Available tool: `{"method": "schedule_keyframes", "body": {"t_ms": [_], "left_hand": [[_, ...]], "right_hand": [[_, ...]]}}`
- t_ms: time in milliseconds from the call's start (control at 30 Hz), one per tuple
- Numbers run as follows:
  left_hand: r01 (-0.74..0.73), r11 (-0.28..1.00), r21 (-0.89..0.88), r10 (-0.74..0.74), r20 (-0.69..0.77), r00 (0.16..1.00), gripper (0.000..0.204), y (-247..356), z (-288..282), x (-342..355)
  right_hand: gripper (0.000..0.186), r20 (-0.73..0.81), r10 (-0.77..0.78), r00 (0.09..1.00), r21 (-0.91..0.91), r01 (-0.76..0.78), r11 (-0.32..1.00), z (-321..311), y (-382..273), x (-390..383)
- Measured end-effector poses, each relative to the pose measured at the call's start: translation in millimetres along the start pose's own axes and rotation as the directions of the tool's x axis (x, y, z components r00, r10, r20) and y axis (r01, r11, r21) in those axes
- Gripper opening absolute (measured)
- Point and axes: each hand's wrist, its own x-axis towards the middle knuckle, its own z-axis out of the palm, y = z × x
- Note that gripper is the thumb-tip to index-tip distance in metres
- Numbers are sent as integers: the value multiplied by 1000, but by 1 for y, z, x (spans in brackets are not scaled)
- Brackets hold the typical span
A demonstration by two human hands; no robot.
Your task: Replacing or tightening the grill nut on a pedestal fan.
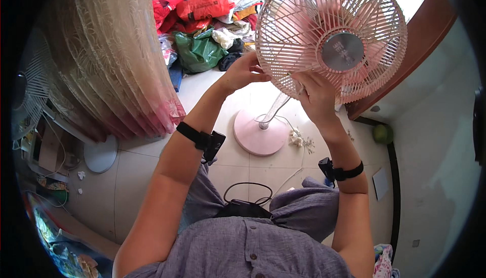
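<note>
A pink standing fan (288,60) faces me, its round wire grille tilted upward and a silver disc (343,51) at its centre. My left hand (242,74) is closed at the lower left rim of the grille, its fingertips partly hidden at the edge. At the lower front of the grille, my right hand (318,93) has its fingers bent and pressed together. Whatever the right fingertips pinch is too small to make out. Below, a clear pole joins the fan to its round pink base (259,135) on the floor between my knees.
A heap of clothes and bags, including a green plastic bag (200,50), lies behind the fan. To the left hang a sheer curtain (109,50) and a second fan (28,93). Dried flowers (301,141) and a cable lie right of the base. A green round object (382,134) sits by the wall.
</note>
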Motion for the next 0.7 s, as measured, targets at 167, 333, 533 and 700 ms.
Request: {"method": "schedule_keyframes", "body": {"t_ms": [167, 333, 533, 700], "left_hand": [[-16, 1000, -17, 16, 7, 1000, 46, -4, 1, 1], [-19, 998, 56, 18, 13, 1000, 46, -2, -3, 2], [-6, 1000, 7, 6, -11, 1000, 46, -6, 0, 1], [7, 1000, -17, -7, -12, 1000, 47, -5, 1, 1]], "right_hand": [[30, -2, 21, 1000, -62, -21, 998, -5, 5, 2], [27, -30, 68, 997, -80, -70, 994, -19, 2, 8], [27, -12, 57, 998, -50, -57, 997, -11, 1, 6], [29, -31, 21, 999, -20, -22, 1000, 6, -10, 7]]}}
